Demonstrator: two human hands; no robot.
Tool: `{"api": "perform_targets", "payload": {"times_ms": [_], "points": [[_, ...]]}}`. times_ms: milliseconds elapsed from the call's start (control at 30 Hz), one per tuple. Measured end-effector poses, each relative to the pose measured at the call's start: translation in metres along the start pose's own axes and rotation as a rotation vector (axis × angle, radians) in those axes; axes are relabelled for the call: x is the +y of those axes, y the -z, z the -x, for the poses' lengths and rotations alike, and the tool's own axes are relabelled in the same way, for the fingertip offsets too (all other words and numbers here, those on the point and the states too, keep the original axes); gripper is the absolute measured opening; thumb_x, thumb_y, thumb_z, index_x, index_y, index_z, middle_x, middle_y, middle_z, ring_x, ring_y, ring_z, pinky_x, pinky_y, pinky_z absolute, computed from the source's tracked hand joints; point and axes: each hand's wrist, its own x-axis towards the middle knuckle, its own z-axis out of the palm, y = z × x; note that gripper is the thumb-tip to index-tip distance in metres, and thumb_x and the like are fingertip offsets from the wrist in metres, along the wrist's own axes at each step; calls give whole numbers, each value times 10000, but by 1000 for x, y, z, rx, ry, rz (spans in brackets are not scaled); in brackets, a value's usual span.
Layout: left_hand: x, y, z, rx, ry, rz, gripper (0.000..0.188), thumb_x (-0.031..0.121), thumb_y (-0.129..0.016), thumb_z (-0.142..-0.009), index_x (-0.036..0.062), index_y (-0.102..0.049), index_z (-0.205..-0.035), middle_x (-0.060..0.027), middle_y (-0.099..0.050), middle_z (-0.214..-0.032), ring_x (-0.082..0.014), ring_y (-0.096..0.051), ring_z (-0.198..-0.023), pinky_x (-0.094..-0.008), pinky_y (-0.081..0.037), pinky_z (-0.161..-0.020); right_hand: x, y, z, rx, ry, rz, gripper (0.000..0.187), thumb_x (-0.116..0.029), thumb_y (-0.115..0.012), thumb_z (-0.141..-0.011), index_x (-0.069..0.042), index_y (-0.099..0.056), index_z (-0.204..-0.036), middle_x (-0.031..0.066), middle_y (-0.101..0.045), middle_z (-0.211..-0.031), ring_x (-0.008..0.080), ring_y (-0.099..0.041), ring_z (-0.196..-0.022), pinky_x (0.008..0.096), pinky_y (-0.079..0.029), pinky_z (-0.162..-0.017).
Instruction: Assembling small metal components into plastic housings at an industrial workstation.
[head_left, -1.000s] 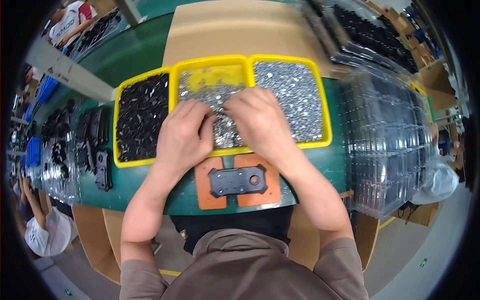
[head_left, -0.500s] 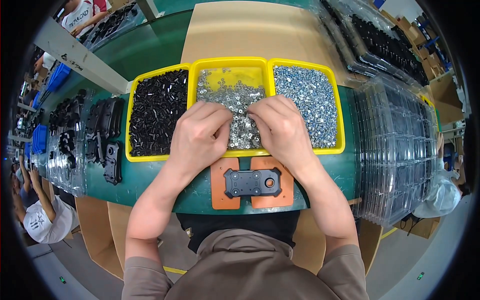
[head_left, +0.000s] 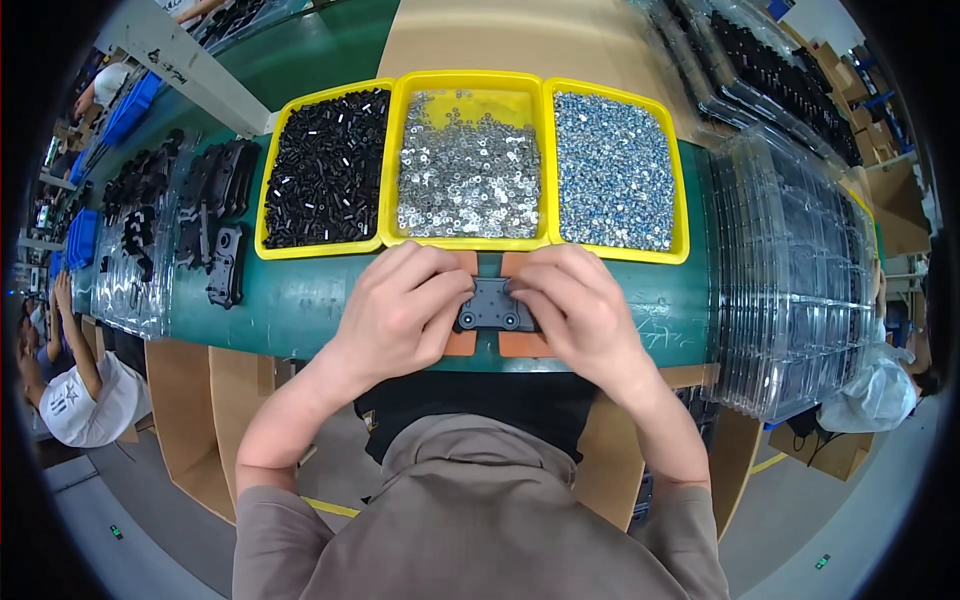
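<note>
A black plastic housing plate point(head_left: 494, 296) with round screw holes lies on an orange two-part holder point(head_left: 522, 345) near the bench's front edge. From the left, my left hand point(head_left: 402, 308) reaches the plate's upper left, thumb and fingertips pinched together. My right hand point(head_left: 582, 312) mirrors it over the plate's right side, also in a pinch. Whatever either pinch holds is too small or hidden to make out. Just beyond the hands stands a yellow bin point(head_left: 480, 79) of small silvery washers point(head_left: 465, 185). Both hands cover parts of the plate and holder.
A yellow bin of black spacers point(head_left: 325, 170) stands left, one of small bluish-silver parts point(head_left: 614, 170) right. Stacked clear plastic trays point(head_left: 790, 280) rise at the right. More black housings point(head_left: 226, 265) lie at the left, beside a grey post point(head_left: 190, 65). Other people work farther left.
Both hands have come back from the washer bin to the black plate, still pinched. The view has shifted, so the bins and bench appear higher up.
</note>
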Motion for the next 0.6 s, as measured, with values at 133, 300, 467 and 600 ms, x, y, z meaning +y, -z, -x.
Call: {"api": "perform_targets", "payload": {"times_ms": [133, 300, 467, 600], "points": [[-2, -7, 8, 49, 52, 9, 153, -27, -757, -893, 34, -761, -1033, -67, -707, -1074, -269, -618, -865, -362, -548, -790, 1, -15, 7, 64, 64, 104, 157, 47, -771, -919, -5, -768, -1068, 77, -753, -1096, 265, -673, -947, 368, -532, -924], [-2, -8, 8, 28, 72, 13, 185, -23, -767, -864, 36, -774, -1040, -72, -709, -1080, -268, -618, -869, -365, -550, -798, 4, -12, 10, 44, 80, 107, 175, 44, -781, -895, -9, -789, -1062, 75, -764, -1117, 253, -669, -951, 373, -537, -914], [-8, 6, 7, -51, -53, -37, 243, -25, -770, -830, 35, -784, -1064, -76, -710, -1069, -267, -626, -886, -364, -560, -812, 0, -3, 9, -17, 117, 93, 185, 31, -792, -875, -15, -811, -1054, 77, -782, -1137, 255, -682, -967, 374, -546, -929], [-14, 18, 4, -141, -331, -321, 277, -3, -757, -835, 36, -796, -1106, -85, -726, -1090, -274, -646, -908, -368, -576, -836, 3, -2, 14, 11, 174, 120, 200, -1, -806, -862, -14, -829, -1060, 90, -801, -1161, 275, -707, -999, 381, -559, -946]]}}
